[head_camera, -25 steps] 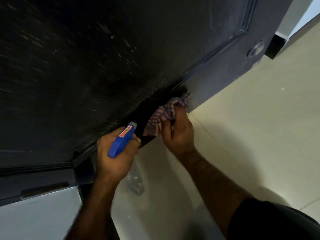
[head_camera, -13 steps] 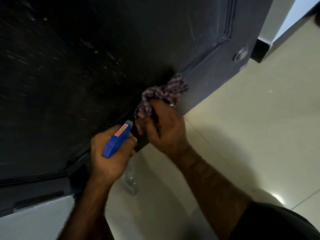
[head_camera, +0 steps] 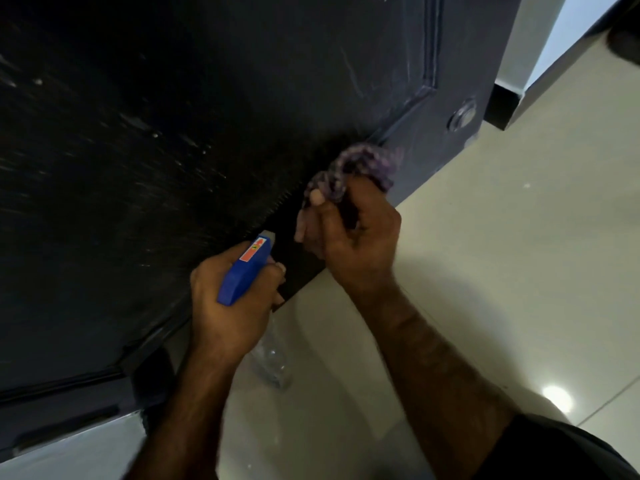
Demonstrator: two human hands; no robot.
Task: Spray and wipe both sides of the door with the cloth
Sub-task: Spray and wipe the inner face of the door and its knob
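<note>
Low down, a dark, almost black panelled door (head_camera: 207, 133) filled most of the head view, its face flecked with pale droplets and streaks. Its bottom edge ran just above a glossy cream tiled floor (head_camera: 502, 271). A small round metal fitting (head_camera: 462, 114) sat near the door's lower corner, beside the raised moulding of the panel.

The right hand (head_camera: 349, 233) had its fingers curled round a bunched purple-and-white checked cloth (head_camera: 356, 168), thumb pinching the fabric from the near side. The cloth was pressed against the lower rail of the door, close to the corner of the moulding, and looked blurred.

The left hand (head_camera: 228, 299) gripped a spray bottle with a blue plastic trigger head (head_camera: 246, 268), fingers wrapped round it. A red-and-orange label showed on top of the head, and its pale nozzle pointed at the door, very near the surface. The bottle's clear body (head_camera: 272, 362) hung below the hand, above the floor.

Both forearms were bare. A dark sleeve (head_camera: 554, 448) showed at the lower right. A bright spot of reflected light (head_camera: 557, 398) lay on the floor tiles near that sleeve. At the upper right, a black skirting strip (head_camera: 502, 105) ran under a pale wall beyond the door's edge.
</note>
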